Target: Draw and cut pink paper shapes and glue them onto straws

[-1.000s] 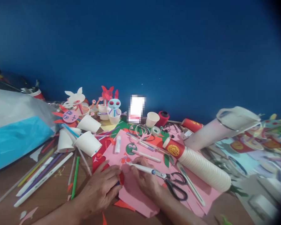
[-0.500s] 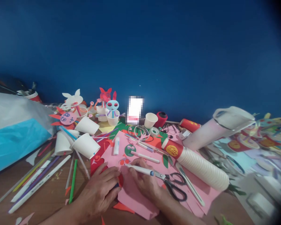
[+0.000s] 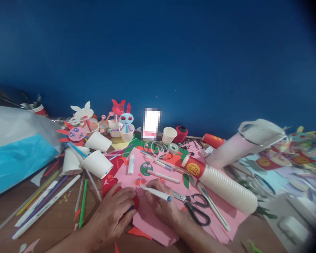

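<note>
In my right hand (image 3: 158, 198) is a white marker (image 3: 158, 193) with a blue back end, its tip low over the pink paper (image 3: 152, 225) beside the drawn eyes with lashes (image 3: 140, 181). My left hand (image 3: 117, 211) lies palm down at the paper's left side. A small dark blue piece, which looks like a marker cap (image 3: 131, 208), shows between its thumb and fingers. A round red piece (image 3: 136, 201) is partly hidden under those fingers. Black-handled scissors (image 3: 193, 205) lie just right of my right hand. A green paper face (image 3: 146, 169) is farther up the sheet.
A stack of paper cups (image 3: 228, 186) lies at the right, near a leaning pale tumbler (image 3: 226, 151). Tipped white cups (image 3: 97, 164), markers (image 3: 46, 207) and a green straw (image 3: 83, 203) are at the left. Paper-cup puppets (image 3: 126, 131) stand behind, before a blue wall (image 3: 158, 52).
The marker in my right hand has shifted slightly left and down, its back end lower. My left hand stays in place.
</note>
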Demonstrator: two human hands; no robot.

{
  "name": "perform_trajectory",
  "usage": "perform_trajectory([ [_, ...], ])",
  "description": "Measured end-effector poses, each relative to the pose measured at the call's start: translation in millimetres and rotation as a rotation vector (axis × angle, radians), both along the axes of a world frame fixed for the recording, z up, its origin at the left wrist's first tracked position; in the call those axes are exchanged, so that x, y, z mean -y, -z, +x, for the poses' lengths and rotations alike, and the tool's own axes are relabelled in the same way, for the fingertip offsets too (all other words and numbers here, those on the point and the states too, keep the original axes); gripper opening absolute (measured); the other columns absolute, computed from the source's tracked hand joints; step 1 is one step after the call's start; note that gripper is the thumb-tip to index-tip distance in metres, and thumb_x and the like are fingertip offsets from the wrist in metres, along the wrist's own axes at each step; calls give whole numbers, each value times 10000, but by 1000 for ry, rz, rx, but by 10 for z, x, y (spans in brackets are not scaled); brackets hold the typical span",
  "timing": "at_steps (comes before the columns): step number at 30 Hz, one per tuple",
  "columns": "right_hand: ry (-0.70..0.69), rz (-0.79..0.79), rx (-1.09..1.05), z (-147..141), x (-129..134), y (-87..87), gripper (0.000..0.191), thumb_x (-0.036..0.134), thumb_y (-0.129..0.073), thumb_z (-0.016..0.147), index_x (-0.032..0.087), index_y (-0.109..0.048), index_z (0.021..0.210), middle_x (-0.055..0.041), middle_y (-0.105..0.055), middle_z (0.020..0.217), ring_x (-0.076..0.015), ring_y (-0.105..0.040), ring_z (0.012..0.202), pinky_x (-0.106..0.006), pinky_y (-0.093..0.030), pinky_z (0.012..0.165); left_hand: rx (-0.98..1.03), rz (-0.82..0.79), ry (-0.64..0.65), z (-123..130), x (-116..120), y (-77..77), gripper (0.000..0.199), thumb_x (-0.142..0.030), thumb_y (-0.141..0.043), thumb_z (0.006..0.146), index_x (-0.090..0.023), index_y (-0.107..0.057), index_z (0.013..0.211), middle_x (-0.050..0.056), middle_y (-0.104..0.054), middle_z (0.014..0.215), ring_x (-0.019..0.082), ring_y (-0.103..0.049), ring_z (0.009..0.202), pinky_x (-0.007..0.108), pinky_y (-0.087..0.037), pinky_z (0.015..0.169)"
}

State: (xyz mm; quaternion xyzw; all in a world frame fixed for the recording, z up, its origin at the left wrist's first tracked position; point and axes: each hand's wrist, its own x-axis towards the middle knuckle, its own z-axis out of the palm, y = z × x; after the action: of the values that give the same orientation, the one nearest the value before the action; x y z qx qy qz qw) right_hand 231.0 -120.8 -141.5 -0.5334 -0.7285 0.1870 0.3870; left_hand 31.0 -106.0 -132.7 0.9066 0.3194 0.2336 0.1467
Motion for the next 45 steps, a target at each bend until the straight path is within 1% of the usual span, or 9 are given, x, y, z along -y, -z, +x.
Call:
perform_trajectory([
  [6,-22,-8,1,9,13,36,43,206,-474,854,195,-504,883,-17,-633,725,-147,-600,624,-239,-438,588,89,-21,-33,11,38,32,119,-213,-499,839,-217,-614,869,27,-672,1017,186,-574,1019,432,-152,1110],
  [15,-43,-4,-18,1,1,20,50,206,-466,863,203,-507,891,-22,-632,763,-152,-610,674,-259,-465,649,61,-33,-24,6,22,57,107,-219,-492,845,-213,-595,816,15,-663,1003,177,-564,1030,439,-106,1111],
  [23,-34,-9,38,10,8,76,65,202,-470,861,204,-515,909,-29,-634,803,-162,-610,705,-273,-463,662,63,-20,-22,-3,23,82,105,-230,-494,846,-216,-593,815,11,-663,999,173,-562,1028,427,-92,1113],
  [29,-33,-17,29,8,14,49,61,192,-469,857,197,-515,897,-28,-636,771,-160,-608,676,-262,-457,632,68,-11,-22,2,27,56,112,-222,-490,848,-214,-598,818,8,-666,1008,173,-568,1025,424,-117,1111],
  [34,-29,12,17,5,7,46,63,192,-469,855,190,-516,896,-38,-639,778,-160,-611,675,-260,-466,632,70,-8,-33,7,34,55,107,-232,-496,842,-214,-598,814,6,-671,997,176,-574,1016,428,-134,1109],
  [39,-21,14,-3,2,7,-24,67,197,-480,846,202,-534,885,-24,-630,721,-153,-597,612,-242,-458,562,65,-19,-38,3,31,71,119,-237,-490,845,-214,-599,803,8,-668,1008,174,-573,1017,427,-139,1110],
  [45,-25,13,-44,-7,-2,-61,50,193,-488,840,202,-532,860,-13,-620,683,-144,-587,579,-234,-446,536,50,-19,-26,11,23,0,109,-221,-508,836,-205,-607,794,19,-675,999,178,-582,1012,425,-175,1105],
])
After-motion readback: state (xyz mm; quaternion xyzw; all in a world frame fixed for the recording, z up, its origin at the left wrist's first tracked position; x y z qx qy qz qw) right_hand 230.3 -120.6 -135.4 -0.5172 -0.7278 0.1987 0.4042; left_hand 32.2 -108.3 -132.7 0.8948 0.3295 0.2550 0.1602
